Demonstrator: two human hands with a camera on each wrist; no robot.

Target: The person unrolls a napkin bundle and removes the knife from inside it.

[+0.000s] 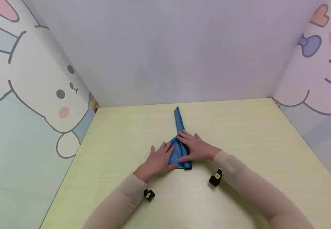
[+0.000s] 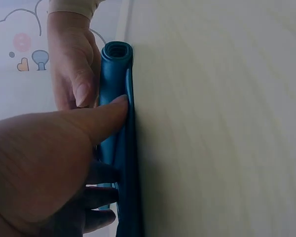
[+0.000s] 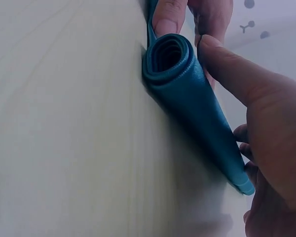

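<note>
L hand (image 1: 157, 161), R hand (image 1: 197, 149) on 1 part-rolled cloth (image 1: 176, 154); turns unclear.

From my end, the blue sheet (image 3: 197, 108) reads as thin, supple cloth or something leather-like; I cannot tell which. I see a smooth face with a soft, satiny sheen along its rolled length and a finely textured edge. The desk (image 1: 245, 133) looks to me like pale wood or wood laminate, lightly grained, smooth, mostly matt. I make out soft matt cloth on the sleeves (image 1: 254, 181), black plastic on the wrist units (image 1: 215, 180) and smooth, printed matt sheeting on the side walls (image 1: 25, 136)
</note>
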